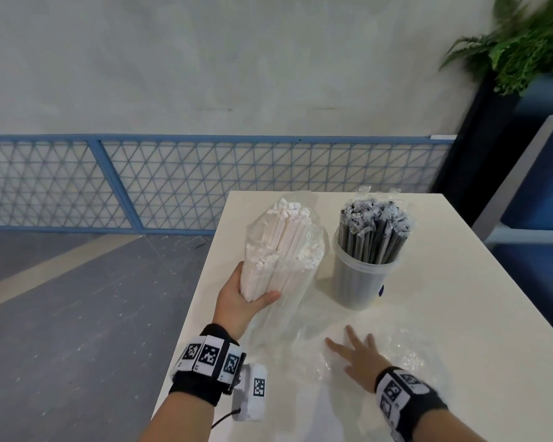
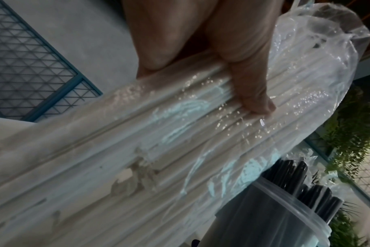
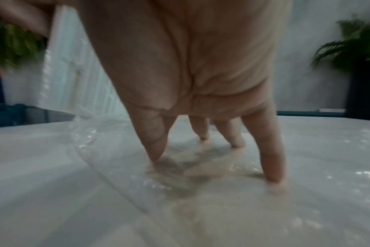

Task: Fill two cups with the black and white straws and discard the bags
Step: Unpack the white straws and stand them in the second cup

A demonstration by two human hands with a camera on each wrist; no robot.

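My left hand (image 1: 256, 292) grips the lower end of a bundle of white straws (image 1: 284, 247), which stands tilted and is still partly wrapped in its clear bag (image 1: 278, 327). In the left wrist view the thumb (image 2: 251, 93) presses on the wrapped white straws (image 2: 137, 150). A clear cup (image 1: 358, 282) to the right holds the black straws (image 1: 375, 228) upright; the cup (image 2: 281, 217) also shows beside the bundle. My right hand (image 1: 355, 350) lies with fingers spread on an empty clear bag (image 1: 409, 358) flat on the table. Its fingertips (image 3: 155, 150) press the plastic film (image 3: 108, 150).
The white table (image 1: 444, 282) has its left edge (image 1: 198, 298) close to my left hand, with grey floor below. Small plastic scraps (image 1: 364, 189) lie at the far edge. A blue mesh fence (image 1: 173, 180), a potted plant (image 1: 524, 43) and a blue seat (image 1: 537, 186) surround it.
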